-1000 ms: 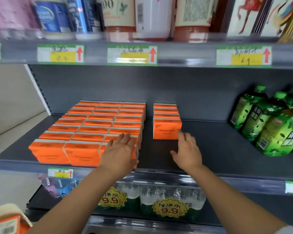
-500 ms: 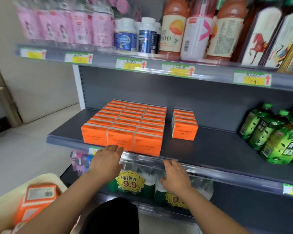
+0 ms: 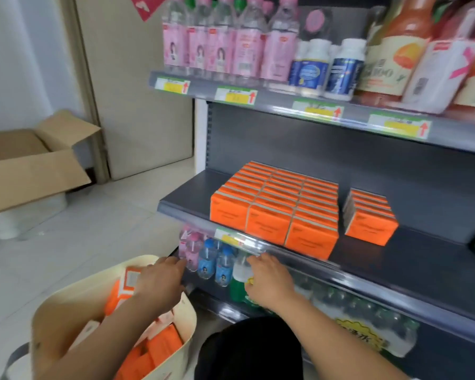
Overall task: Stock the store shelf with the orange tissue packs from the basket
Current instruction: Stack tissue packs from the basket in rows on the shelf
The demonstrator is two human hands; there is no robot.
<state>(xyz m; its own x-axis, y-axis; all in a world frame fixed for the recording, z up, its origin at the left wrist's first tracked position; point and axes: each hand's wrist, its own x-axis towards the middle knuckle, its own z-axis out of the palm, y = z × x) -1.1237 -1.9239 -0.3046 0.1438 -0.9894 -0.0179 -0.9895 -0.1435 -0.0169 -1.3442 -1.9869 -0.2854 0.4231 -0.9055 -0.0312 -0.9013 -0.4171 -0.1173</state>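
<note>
Orange tissue packs (image 3: 159,346) lie jumbled in the cream basket (image 3: 66,300) under your left hand (image 3: 159,281), its fingers stretched and holding nothing. Your right hand (image 3: 269,281) hangs loose and empty before the small bottles (image 3: 206,259), just below the grey shelf (image 3: 417,256) edge. Up there stand a stocked block (image 3: 277,212) and a short row (image 3: 370,215) with a gap between. A cardboard box (image 3: 30,165) sits well left.

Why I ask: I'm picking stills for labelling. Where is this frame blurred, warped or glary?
Head view throughout: motion blur smears the pink bottles and price tags up top; the orange tissue packs are clearer, print unreadable; the wide-angle lens skews the shelf edge; glare streaks the clear tag strip; left hand and right hand are soft-edged.
</note>
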